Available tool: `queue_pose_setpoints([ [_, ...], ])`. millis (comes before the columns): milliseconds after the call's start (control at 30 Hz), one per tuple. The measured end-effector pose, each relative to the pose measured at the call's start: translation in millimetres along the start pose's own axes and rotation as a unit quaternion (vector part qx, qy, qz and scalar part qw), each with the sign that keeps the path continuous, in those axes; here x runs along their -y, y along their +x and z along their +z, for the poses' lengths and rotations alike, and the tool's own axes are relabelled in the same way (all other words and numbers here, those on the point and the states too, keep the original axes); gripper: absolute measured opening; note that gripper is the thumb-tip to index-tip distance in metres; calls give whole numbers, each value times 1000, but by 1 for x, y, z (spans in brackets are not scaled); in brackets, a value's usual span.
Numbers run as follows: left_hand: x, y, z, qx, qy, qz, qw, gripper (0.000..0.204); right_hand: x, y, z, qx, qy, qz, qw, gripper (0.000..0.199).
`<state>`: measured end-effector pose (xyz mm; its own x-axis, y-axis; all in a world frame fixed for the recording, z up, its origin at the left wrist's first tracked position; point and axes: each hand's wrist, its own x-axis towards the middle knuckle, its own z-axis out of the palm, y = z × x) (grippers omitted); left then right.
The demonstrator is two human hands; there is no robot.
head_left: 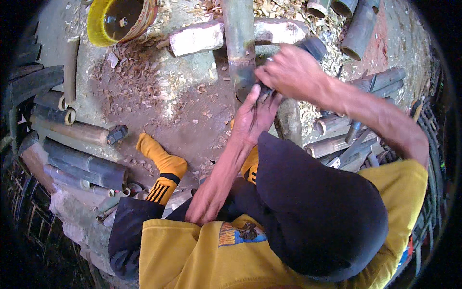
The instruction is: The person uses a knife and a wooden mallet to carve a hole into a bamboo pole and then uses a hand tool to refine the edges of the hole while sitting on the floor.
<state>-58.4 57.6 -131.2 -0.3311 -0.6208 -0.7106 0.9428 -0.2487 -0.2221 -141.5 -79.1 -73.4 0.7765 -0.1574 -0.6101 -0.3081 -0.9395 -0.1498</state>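
Both hands grip a dark tool: left hand [254, 115] below, right hand [290, 72] above, against an upright bamboo pole [239, 43] whose long axis points away from them.

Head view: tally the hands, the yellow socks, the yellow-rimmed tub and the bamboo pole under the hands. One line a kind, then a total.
Hands: 2, the left hand and the right hand
Yellow socks: 2
Yellow-rimmed tub: 1
Bamboo pole under the hands: 1
Total: 6
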Motion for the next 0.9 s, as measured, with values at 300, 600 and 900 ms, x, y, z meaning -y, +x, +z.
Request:
queue_pose_setpoints([
  [300,9,-44,-14,32,383,-198,902,70,32,-45,100,-65,544,43,835,29],
  [600,-101,-59,51,1,918,105,382,45,69,-42,-35,-454,255,240,819,53],
  [900,-180,-24,121,302,942,102,-104,31,126,84,27,-454,537,201,682,53],
])
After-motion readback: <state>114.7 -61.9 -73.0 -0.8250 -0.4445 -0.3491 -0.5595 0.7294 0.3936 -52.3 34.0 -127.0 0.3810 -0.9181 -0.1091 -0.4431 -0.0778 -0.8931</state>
